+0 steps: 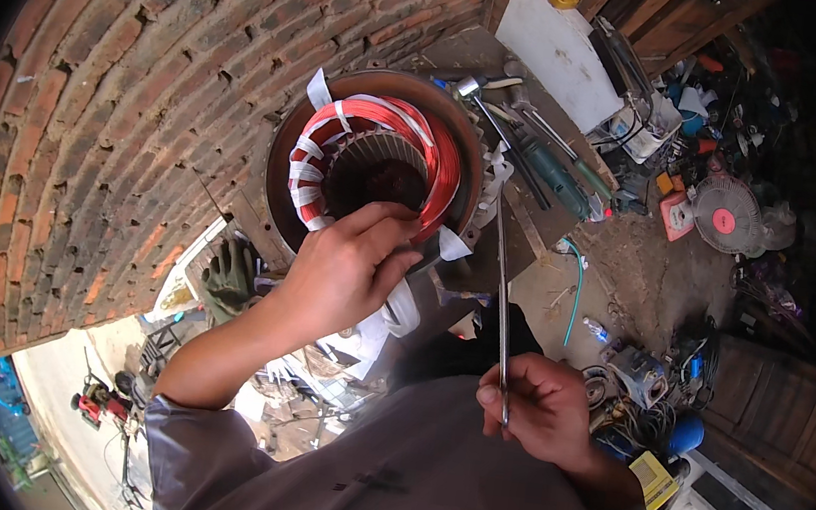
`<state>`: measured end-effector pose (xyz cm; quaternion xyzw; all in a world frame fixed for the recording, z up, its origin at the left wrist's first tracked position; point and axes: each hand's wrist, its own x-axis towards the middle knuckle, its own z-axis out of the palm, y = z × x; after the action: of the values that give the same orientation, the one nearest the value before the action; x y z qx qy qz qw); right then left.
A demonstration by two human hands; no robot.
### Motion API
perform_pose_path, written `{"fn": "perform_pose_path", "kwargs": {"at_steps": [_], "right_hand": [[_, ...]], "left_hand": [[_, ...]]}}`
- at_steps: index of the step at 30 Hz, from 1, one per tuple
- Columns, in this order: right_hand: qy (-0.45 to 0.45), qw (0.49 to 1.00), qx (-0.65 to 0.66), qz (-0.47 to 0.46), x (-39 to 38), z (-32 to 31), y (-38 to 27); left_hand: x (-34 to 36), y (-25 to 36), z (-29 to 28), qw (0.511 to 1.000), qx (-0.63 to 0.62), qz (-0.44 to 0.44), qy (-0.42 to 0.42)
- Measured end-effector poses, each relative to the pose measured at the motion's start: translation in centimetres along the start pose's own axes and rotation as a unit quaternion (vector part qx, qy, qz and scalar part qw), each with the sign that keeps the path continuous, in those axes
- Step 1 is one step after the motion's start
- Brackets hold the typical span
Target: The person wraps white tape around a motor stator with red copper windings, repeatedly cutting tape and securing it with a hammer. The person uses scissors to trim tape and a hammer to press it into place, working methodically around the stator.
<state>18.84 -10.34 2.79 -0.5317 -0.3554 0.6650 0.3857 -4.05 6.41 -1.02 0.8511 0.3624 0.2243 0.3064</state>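
A rusty round motor housing (288,146) holds a slotted metal core (371,140) ringed by red wire windings (445,174), partly wrapped with white tape (309,171). My left hand (356,269) is at the near rim of the windings, fingers curled; what they grip is hidden. A white bundle, seemingly tape (400,310), hangs just below that hand. My right hand (537,406) grips the lower end of a long thin metal rod (502,276), whose upper end reaches beside the housing's right side.
A brick wall (125,92) curves along the left. Wrenches (503,130), a green power tool (548,170) and a white board (557,50) lie back right. A fan (719,215), cluttered tools and cables (635,382) are at right. A glove (230,275) lies left of the housing.
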Motion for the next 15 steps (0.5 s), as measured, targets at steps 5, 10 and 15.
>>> {"fn": "perform_pose_path", "kwargs": {"at_steps": [5, 10, 15], "right_hand": [[-0.030, 0.999, -0.019, -0.009, -0.6, 5.1, 2.8], [0.015, 0.998, -0.068, -0.007, 0.0, 8.1, 4.0], [0.062, 0.988, -0.129, -0.060, 0.8, 9.4, 4.8]], "left_hand": [[1.8, -2.0, -1.0, 0.990, -0.120, -0.036, -0.063], [2.2, -3.2, -0.4, 0.982, -0.172, -0.028, -0.072], [1.6, -3.5, 0.2, 0.973, -0.221, -0.041, -0.057]]}}
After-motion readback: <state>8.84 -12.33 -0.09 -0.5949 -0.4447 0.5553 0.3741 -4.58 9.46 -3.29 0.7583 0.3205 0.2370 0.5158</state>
